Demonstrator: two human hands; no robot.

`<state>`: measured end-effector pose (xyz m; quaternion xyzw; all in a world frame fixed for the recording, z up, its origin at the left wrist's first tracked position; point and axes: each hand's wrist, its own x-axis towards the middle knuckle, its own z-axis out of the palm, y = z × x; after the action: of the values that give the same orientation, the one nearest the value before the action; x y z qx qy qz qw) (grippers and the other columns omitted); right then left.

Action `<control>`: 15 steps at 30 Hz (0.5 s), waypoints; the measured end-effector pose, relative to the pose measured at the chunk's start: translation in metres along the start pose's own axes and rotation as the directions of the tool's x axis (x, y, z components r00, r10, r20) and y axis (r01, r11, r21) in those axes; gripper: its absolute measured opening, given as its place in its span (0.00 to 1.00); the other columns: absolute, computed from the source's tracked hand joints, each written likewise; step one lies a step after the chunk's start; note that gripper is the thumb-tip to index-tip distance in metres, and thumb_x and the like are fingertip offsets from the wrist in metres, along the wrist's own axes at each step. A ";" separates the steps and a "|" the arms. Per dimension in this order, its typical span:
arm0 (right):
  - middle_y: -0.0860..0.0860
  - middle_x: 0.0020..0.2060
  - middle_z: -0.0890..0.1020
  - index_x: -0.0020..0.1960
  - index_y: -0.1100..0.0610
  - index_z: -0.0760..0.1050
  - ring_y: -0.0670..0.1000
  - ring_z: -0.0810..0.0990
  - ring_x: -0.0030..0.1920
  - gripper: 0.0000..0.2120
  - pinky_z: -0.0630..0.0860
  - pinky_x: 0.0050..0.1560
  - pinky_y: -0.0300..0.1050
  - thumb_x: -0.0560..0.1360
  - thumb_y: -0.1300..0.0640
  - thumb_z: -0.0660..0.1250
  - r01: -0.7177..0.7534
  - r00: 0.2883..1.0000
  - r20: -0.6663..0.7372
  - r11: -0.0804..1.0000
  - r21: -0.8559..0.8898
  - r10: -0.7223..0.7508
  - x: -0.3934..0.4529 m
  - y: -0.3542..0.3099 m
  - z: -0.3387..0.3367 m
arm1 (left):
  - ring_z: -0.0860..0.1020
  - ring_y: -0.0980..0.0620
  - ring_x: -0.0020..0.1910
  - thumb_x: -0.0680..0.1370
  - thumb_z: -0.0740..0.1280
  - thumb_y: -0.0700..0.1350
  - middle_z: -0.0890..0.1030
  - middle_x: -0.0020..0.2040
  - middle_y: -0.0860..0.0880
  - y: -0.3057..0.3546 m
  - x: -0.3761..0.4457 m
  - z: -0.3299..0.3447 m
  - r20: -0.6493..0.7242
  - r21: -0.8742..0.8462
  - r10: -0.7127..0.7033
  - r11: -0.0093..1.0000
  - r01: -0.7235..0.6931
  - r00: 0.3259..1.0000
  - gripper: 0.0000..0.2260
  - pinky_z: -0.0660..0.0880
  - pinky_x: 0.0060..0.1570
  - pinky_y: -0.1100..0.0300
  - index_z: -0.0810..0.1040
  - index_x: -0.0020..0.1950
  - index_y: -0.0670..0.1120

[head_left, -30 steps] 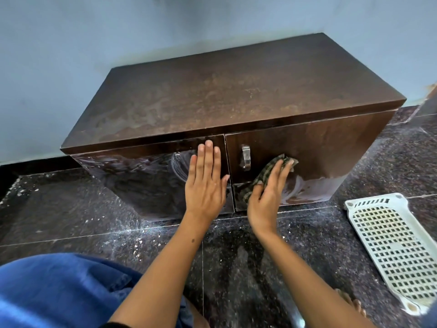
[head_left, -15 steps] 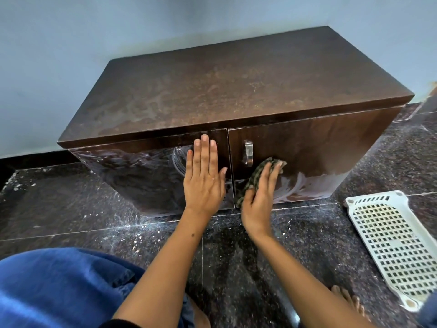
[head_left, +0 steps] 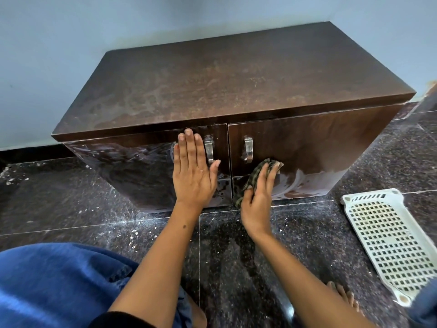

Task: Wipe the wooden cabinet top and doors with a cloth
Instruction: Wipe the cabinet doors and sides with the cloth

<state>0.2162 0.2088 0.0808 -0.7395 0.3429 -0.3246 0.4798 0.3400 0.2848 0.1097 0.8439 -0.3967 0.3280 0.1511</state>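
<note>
A low dark wooden cabinet (head_left: pixel 236 74) stands against a pale blue wall, its top smeared with dust. Two doors face me, each with a metal handle. My left hand (head_left: pixel 192 176) lies flat with fingers together on the left door (head_left: pixel 132 171), beside the left handle (head_left: pixel 209 150). My right hand (head_left: pixel 256 200) presses a dark checked cloth (head_left: pixel 256 172) against the lower part of the right door (head_left: pixel 319 147), below the right handle (head_left: pixel 248 149). Pale wet streaks show on the right door to the right of the cloth.
A white perforated plastic tray (head_left: pixel 390 242) lies on the dark speckled stone floor (head_left: pixel 71 204) at the right. My knee in blue denim (head_left: pixel 59 285) fills the lower left. Bare toes (head_left: pixel 343 297) show at the lower right.
My left hand has slid a little left and up, uncovering the left handle. My right hand with the cloth has moved lower on the right door. The view has shifted slightly.
</note>
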 end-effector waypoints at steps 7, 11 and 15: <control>0.47 0.75 0.36 0.77 0.56 0.43 0.38 0.41 0.70 0.33 0.42 0.58 0.15 0.79 0.68 0.56 -0.182 0.980 -0.068 0.981 0.059 0.186 0.008 -0.006 0.003 | 0.33 0.46 0.74 0.81 0.52 0.54 0.40 0.76 0.39 -0.001 -0.001 -0.004 0.003 -0.014 0.007 1.000 -0.007 1.000 0.35 0.43 0.75 0.49 0.32 0.74 0.40; 0.38 0.72 0.35 0.77 0.50 0.42 0.35 0.40 0.69 0.33 0.43 0.66 0.28 0.80 0.66 0.56 -0.162 0.987 0.033 0.976 0.145 0.159 -0.004 -0.016 0.027 | 0.32 0.45 0.74 0.81 0.51 0.54 0.35 0.75 0.40 -0.001 0.001 -0.006 0.021 0.006 0.014 1.000 -0.014 1.000 0.34 0.43 0.75 0.48 0.32 0.75 0.40; 0.48 0.77 0.42 0.77 0.55 0.44 0.46 0.44 0.76 0.31 0.44 0.75 0.44 0.80 0.65 0.55 -0.464 0.880 0.043 0.837 0.291 0.473 0.007 -0.005 0.016 | 0.32 0.46 0.74 0.81 0.52 0.53 0.34 0.75 0.41 0.000 0.000 -0.008 0.013 0.015 0.013 1.000 -0.014 1.000 0.34 0.40 0.75 0.50 0.34 0.75 0.40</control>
<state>0.2339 0.2120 0.0812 -0.5487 0.4685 -0.2558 0.6435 0.3361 0.2888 0.1153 0.8444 -0.4008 0.3267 0.1398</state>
